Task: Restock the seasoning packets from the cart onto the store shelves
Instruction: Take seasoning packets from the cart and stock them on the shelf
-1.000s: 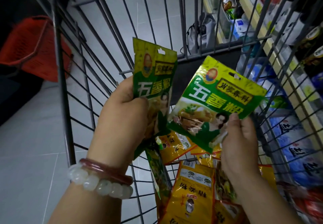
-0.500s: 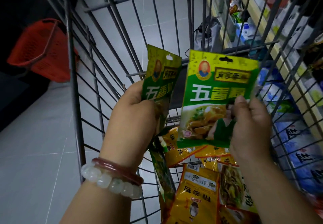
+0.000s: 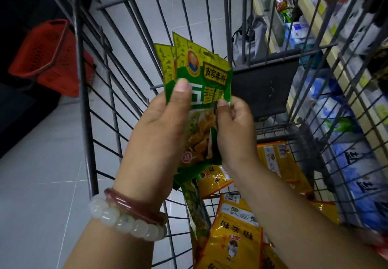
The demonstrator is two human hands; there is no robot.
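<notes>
Green-and-yellow foil seasoning packets (image 3: 201, 84), fanned in a small stack, are gripped upright above the grey wire shopping cart (image 3: 84, 92). Left hand (image 3: 159, 134) clasps the stack, thumb pressed flat on the front packet. Right hand (image 3: 235, 134) pinches the stack's right edge with its fingers (image 3: 223, 103). Below the hands, yellow seasoning packets (image 3: 235, 233) lie loose on the cart floor. A white bead bracelet (image 3: 128, 220) and a red bangle (image 3: 134, 205) circle the left wrist. Store shelves (image 3: 344, 84) with blue-and-white bags run along the right; a red plastic basket (image 3: 48, 59) sits left.
</notes>
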